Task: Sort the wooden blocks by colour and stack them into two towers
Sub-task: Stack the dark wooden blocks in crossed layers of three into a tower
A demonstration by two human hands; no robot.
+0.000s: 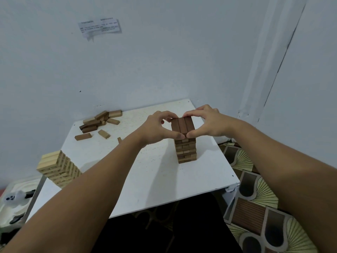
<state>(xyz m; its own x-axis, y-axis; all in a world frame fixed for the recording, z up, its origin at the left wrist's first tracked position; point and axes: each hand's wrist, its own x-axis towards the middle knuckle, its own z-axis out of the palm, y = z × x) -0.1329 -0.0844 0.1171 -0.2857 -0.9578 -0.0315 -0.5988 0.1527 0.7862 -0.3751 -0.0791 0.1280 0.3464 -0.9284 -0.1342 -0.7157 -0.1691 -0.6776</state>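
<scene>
Both hands, left hand (158,129) & right hand (207,123), pinch dark tower (184,141) top layer mid-worktop (145,172); light tower (58,168) stands front-left; mixed loose blocks (99,123) at back still unsorted.

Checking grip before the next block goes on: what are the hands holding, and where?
Both hands, left hand and right hand, pinch the top layer of the dark tower at its near and far ends.

Soft, even, bluish indoor light leaves the scene rather dim. Faint shadows fall on the white table (145,170) beneath the forearms. The wide lens bends lines toward the frame edges. Wall paper (100,27) at upper left is blurred, unreadable.
</scene>
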